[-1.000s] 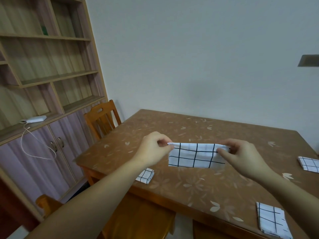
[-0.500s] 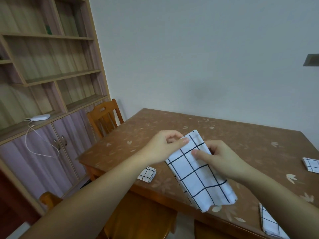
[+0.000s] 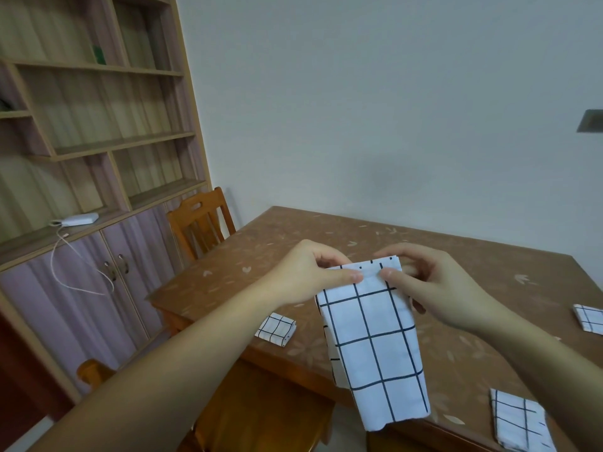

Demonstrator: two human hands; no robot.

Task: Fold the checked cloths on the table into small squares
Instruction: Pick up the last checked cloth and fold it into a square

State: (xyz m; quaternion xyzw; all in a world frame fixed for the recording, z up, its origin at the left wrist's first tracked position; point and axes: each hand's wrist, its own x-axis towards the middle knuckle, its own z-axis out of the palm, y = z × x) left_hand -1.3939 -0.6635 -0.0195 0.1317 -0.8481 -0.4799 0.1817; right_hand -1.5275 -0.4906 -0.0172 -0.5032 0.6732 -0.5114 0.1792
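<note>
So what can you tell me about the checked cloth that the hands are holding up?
The checked cloth is white with thin dark grid lines and looks like soft, light fabric. It is folded into a long strip with layered edges showing along its left side. It hangs downward in the air above the near edge of the brown table, not resting on it. The left hand and the right hand both pinch its top edge, thumbs on the near side and close together. The bottom end hangs free.

A home dining room: wooden table, chairs, shelving cabinet.
</note>
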